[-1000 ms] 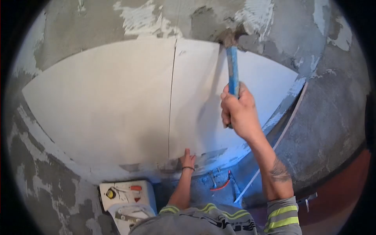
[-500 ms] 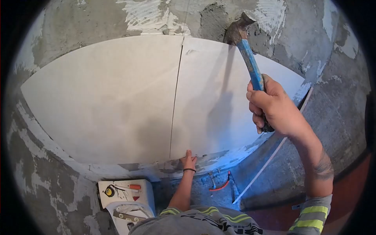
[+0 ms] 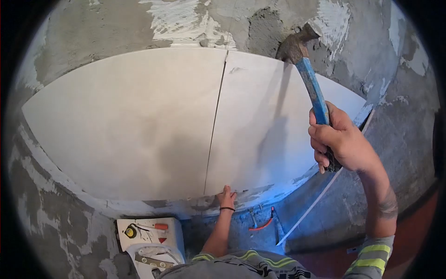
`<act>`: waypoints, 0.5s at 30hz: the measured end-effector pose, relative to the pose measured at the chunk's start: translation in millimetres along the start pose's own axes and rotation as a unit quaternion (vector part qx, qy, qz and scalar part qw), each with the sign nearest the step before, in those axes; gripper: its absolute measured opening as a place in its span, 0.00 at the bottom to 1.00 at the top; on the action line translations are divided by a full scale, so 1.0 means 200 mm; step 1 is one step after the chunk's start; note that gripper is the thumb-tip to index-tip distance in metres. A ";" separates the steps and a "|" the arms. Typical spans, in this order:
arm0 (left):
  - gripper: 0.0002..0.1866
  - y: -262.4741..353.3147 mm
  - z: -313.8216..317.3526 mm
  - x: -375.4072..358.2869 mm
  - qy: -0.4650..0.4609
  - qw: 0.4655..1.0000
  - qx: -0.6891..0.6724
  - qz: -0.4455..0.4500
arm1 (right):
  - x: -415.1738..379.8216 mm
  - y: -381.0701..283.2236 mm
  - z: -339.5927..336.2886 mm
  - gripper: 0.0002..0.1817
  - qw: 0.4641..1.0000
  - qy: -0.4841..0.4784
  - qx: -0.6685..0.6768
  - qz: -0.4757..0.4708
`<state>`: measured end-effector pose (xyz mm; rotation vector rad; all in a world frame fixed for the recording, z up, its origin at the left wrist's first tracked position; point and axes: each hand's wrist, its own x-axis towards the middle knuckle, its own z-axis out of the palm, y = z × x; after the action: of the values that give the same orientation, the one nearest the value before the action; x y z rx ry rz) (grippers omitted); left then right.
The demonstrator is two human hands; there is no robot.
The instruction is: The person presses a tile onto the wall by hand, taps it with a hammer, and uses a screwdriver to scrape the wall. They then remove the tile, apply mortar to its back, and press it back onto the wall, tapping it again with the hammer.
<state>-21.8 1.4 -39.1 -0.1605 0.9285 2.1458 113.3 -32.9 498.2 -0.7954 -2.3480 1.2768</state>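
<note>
The right hand (image 3: pixel 341 142) has its grip clamped on the dark lower end of the hammer (image 3: pixel 313 88), fingers wrapped round and thumb lying toward the blue shaft. Held that low, the tool should give good leverage but magnify any slip, so the wrist wants to be firm and the force small. At the far end, the claw (image 3: pixel 283 50) is at the top edge of the right-hand white panel (image 3: pixel 251 116), pointing down toward it, with the striking face (image 3: pixel 312 31) turned up and away; whether metal touches the panel I cannot tell. That thin edge looks easy to chip, so light, measured pressure along the panel's own plane would be safer than a jerk or a twist. The left hand (image 3: pixel 227 200) is at the lower edge near the seam (image 3: pixel 216 122), fingers spread, well placed to feel any shift and to steady the bottom. The seam looks wider at the top than lower down, which makes it a good gauge: small nudges, then a look at the gap against the left-hand panel (image 3: pixel 125 121), without letting the edges grind together.
</note>
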 end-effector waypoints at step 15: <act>0.38 0.00 0.02 0.00 0.008 0.999 -0.042 -0.014 | 0.00 -0.05 -0.05 0.07 0.998 -0.056 -0.038 0.014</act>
<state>-20.8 4.2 -36.7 -0.2313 0.8393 2.1614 114.7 -30.9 512.6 -0.8013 -2.4969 1.2807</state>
